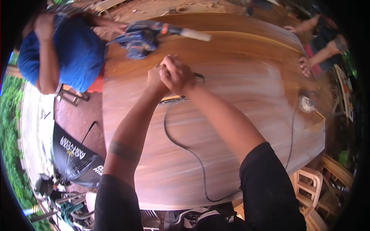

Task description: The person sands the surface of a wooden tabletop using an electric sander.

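Observation:
My left hand (155,81) and my right hand (179,74) are pressed together above the middle of a large wooden tabletop (231,127). The right hand's fingers are closed over the left, and both hands are closed. A small dark bit shows at the left fingertips; what they hold, if anything, is hidden. Beneath my wrists lies a partly covered yellow and black object (169,100), too hidden to name. A dark cord (187,149) curves from near it toward the table's front edge. Pale dust covers much of the wood.
At left, a person in a blue shirt (73,50) holds a blue blower (140,38) with a white nozzle over the table. Another person's hand (305,66) is at the right edge. A round corded tool (307,104) lies nearby. Wooden frames (310,184) stand front right.

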### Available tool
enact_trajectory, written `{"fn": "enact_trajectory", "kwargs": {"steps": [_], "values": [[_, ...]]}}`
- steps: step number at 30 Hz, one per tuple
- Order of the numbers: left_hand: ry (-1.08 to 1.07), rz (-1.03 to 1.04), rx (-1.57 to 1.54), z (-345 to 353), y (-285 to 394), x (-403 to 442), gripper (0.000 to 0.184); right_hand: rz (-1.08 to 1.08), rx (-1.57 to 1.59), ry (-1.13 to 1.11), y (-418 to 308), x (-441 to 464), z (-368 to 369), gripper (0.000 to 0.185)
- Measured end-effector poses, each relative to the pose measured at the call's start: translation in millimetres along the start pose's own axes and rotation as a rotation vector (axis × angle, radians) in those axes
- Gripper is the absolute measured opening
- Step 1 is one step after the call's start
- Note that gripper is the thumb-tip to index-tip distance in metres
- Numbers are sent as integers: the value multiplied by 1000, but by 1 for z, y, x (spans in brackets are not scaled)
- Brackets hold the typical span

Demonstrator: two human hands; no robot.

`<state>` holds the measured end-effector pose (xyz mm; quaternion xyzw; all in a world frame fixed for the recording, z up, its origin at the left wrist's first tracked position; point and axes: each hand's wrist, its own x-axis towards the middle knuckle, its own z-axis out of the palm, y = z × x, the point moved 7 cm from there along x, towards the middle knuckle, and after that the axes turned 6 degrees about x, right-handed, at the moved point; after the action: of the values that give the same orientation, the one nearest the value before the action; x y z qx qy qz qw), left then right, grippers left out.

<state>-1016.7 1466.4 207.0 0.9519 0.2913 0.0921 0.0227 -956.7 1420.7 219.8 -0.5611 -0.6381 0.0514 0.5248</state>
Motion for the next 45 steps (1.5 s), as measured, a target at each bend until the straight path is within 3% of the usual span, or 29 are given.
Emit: {"fn": "enact_trajectory", "kwargs": {"steps": [6,13,22,30,33,34,37,45], "values": [[-60,-85,113,-14,-94,-46,32,-26,91,-79,-40,28,93,24],[109,-35,29,-34,-191,-110,29,-120,92,-91,-86,47,194,28],[112,-182,115,-54,-266,-190,37,-168,168,-169,-146,48,282,32],[86,-247,74,-54,-221,-217,36,-169,212,-168,-167,9,251,30],[77,-168,80,-54,-186,-210,37,-162,210,-161,-162,-4,223,29],[11,-185,47,-50,-178,-205,35,-149,216,-160,-158,-7,214,28],[112,-96,24,-49,-144,-185,33,-78,180,-171,-142,-14,181,28],[65,-4,-59,-25,-52,-100,33,43,106,-79,-75,-25,73,28]]}}
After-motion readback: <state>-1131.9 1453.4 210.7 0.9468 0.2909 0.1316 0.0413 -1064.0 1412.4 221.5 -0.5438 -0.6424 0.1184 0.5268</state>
